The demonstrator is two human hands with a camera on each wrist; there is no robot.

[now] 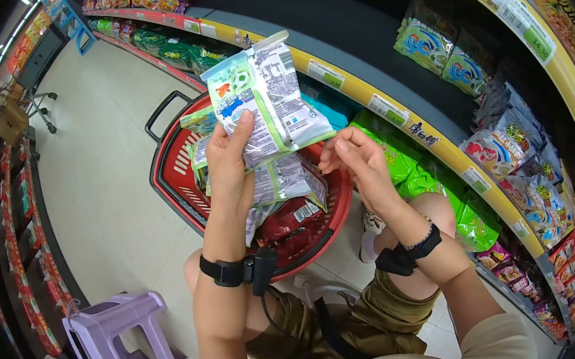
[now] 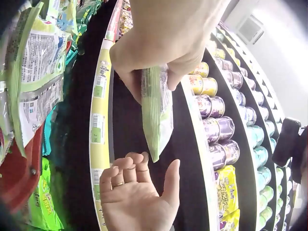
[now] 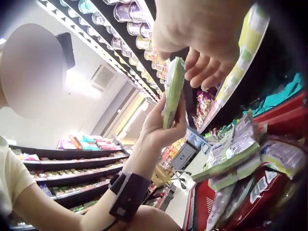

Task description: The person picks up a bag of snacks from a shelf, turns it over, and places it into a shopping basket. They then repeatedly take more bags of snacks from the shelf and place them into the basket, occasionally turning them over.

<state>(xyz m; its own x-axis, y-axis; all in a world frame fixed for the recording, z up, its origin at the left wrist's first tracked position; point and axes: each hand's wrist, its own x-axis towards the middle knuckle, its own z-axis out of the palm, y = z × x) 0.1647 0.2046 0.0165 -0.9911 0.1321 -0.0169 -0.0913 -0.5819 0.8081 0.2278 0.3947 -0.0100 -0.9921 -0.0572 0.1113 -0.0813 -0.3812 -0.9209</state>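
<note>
Gripping a flat, white-and-green printed plastic packet (image 1: 276, 107), the person's left hand (image 1: 228, 163) was near the centre of the head view; its thumb and fingers were pinched firmly about the packet's left side; the packet itself was held tilted in the upper middle of the frame, above a red plastic basket with a black handle (image 1: 341, 205); the right hand (image 1: 361, 161), just right of centre, had its fingers loosely bent and the thumb apart from them in the left wrist view, with nothing in its grasp; its fingertips were just beside the packet's lower right corner, though whether they touched it could not be told.

Inside the basket, in the middle of the frame, lay more white-and-green plastic packets (image 1: 280, 180) and, lower down, a shiny dark red packet (image 1: 286, 221); bright green plastic packets (image 1: 397, 152) sat right of the basket; a dark flat shelf (image 1: 334, 20) with a yellow front strip crossed the upper right; a lilac plastic stool (image 1: 97, 339) was at the lower left.
</note>
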